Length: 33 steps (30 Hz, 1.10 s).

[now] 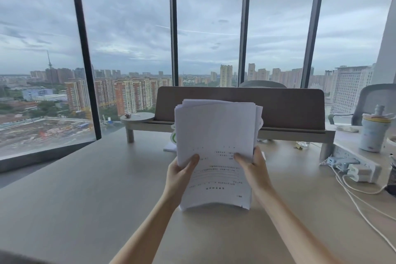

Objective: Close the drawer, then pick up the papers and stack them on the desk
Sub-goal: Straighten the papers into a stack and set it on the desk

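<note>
My left hand (182, 172) and right hand (252, 167) pinch the papers (216, 146) by their side edges, upright, bottom edge on the desk (85, 188) mid-front. Squaring step, I judge; next: lay flat. Drawer not visible. Cup (374, 133) at right edge, contents unseen.

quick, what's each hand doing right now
Left hand: closed on the left edge of the upright stack of white printed papers.
Right hand: closed on the right edge of the same stack.
</note>
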{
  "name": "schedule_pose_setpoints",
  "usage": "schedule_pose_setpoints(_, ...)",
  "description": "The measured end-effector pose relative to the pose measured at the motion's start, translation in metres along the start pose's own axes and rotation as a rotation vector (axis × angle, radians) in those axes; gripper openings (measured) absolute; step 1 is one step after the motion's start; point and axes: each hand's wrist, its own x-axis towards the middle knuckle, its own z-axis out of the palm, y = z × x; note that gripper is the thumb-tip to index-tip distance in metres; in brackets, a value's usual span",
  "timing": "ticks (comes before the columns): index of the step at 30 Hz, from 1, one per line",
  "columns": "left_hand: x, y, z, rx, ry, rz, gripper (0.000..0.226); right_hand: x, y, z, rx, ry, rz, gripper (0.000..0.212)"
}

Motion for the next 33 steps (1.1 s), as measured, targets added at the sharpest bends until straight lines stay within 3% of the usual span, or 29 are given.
schedule_pose_setpoints(6,-0.001,0.011,-0.019,-0.031,0.031,0.043,0.031,0.006,-0.015,0.004,-0.016,-0.047,-0.072,0.036)
schedule_pose_setpoints(12,-0.006,0.001,-0.024,0.021,-0.017,0.03,0.031,0.023,-0.04,0.006,-0.077,-0.055,-0.223,0.08)
schedule_pose_setpoints(19,-0.009,-0.012,-0.018,0.079,0.017,0.007,0.031,0.033,-0.047,0.007,-0.169,-0.091,-0.253,0.083)
schedule_pose_setpoints(21,-0.01,-0.013,-0.018,0.081,0.026,-0.01,0.027,0.034,-0.041,0.008,-0.084,-0.063,-0.202,0.071)
schedule_pose_setpoints(24,-0.008,-0.013,-0.017,0.057,0.037,-0.021,0.022,0.031,-0.025,0.008,-0.006,-0.018,-0.133,0.023)
schedule_pose_setpoints(25,-0.007,-0.013,-0.017,0.05,0.037,-0.021,0.021,0.028,-0.018,0.008,0.005,-0.01,-0.108,0.016)
schedule_pose_setpoints(33,0.001,-0.001,-0.012,0.034,0.029,0.024,0.03,0.023,-0.012,0.014,0.074,0.038,-0.113,0.004)
